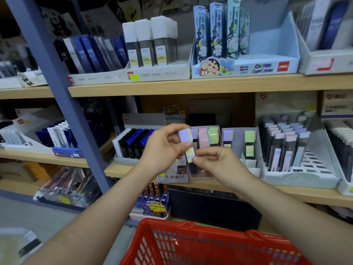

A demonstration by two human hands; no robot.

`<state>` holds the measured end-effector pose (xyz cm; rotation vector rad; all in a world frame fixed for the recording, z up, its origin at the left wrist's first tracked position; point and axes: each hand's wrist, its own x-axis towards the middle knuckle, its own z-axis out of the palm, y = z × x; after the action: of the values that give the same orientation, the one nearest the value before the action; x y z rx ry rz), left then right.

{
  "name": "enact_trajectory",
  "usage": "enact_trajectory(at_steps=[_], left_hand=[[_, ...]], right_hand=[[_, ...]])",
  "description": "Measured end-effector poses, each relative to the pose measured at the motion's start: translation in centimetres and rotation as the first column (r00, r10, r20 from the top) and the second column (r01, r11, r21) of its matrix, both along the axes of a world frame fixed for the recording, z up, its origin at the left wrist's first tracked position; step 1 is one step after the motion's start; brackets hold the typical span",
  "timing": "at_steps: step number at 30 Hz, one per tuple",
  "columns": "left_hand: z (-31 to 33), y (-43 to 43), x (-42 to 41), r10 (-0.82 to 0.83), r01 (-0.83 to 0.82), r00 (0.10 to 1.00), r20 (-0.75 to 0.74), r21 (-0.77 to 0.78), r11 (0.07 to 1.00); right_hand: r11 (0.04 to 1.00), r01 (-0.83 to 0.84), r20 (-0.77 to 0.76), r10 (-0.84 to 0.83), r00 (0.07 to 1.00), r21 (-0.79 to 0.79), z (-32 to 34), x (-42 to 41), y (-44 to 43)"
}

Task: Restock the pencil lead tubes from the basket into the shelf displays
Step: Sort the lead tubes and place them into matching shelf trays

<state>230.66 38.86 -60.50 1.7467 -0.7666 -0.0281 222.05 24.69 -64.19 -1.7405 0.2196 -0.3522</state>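
My left hand (pixel 164 148) grips a pencil lead tube (pixel 186 137) with a purple cap, held upright in front of the middle shelf. My right hand (pixel 215 159) pinches the lower end of a tube with a yellow label (pixel 190 154), right beside the left hand. Whether I hold one tube or two is unclear. Just behind the tubes stands a grey display tray (pixel 205 138) with pink, green and purple capped tubes. The red basket (pixel 191 243) sits below my arms at the bottom edge; its contents are hidden.
A second pastel display (pixel 240 144) with empty slots stands right of the first. A white tray of pastel tubes (pixel 292 150) is farther right, black and blue tubes (pixel 133 142) left. The upper shelf holds HB 0.7 boxes (pixel 150 44). A blue shelf post (pixel 61 88) slants at left.
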Motion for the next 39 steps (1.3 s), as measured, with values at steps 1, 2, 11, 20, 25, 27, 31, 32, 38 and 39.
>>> enact_trajectory(at_steps=[1, 2, 11, 20, 25, 27, 31, 32, 38, 39], left_hand=[[0.3, -0.2, 0.3, 0.035, -0.035, 0.998, 0.043, -0.021, 0.999], [0.5, -0.5, 0.7, 0.071, -0.068, 0.995, 0.074, -0.043, 0.997], [-0.9, -3.9, 4.1, 0.187, -0.185, 0.972, 0.140, -0.028, 0.982], [-2.6, -5.3, 5.5, 0.136, -0.194, 0.959, 0.251, 0.226, 0.954], [-2.0, -6.0, 5.3, 0.105, -0.281, 0.902, 0.418, 0.384, 0.880], [-2.0, -6.4, 5.1, 0.106, -0.300, 0.883, 0.457, 0.377, 0.876], [-2.1, -6.9, 5.3, 0.139, -0.377, 0.832, 0.537, 0.363, 0.852], [-2.1, -6.9, 5.5, 0.137, -0.391, 0.818, 0.558, 0.366, 0.845], [-1.6, -6.5, 6.1, 0.145, -0.388, 0.823, 0.549, 0.358, 0.849], [-1.6, -6.5, 6.2, 0.141, -0.383, 0.827, 0.545, 0.361, 0.850]], right_hand=[[0.983, 0.025, 0.006, -0.024, 1.000, -0.181, -0.1, 0.0, -0.7], [0.931, 0.037, -0.012, -0.045, 0.999, -0.363, -0.3, 0.0, -1.3], [0.488, -0.113, -0.134, -0.009, 0.991, -0.865, -2.6, -1.1, -3.5], [0.452, -0.187, -0.171, 0.078, 0.982, -0.872, -3.0, -1.9, -4.0], [0.401, -0.065, -0.043, 0.065, 0.997, -0.914, -2.3, -2.0, -4.4], [0.341, -0.079, -0.069, 0.043, 0.997, -0.937, -2.3, -1.9, -4.0], [0.315, -0.047, -0.060, -0.031, 0.998, -0.948, -2.8, -1.1, -3.5], [0.332, -0.041, -0.062, -0.051, 0.997, -0.942, -3.0, -0.8, -3.5], [0.496, -0.074, -0.104, -0.032, 0.994, -0.865, -3.0, -0.9, -3.9], [0.514, -0.080, -0.107, -0.023, 0.994, -0.854, -2.9, -1.0, -3.9]])
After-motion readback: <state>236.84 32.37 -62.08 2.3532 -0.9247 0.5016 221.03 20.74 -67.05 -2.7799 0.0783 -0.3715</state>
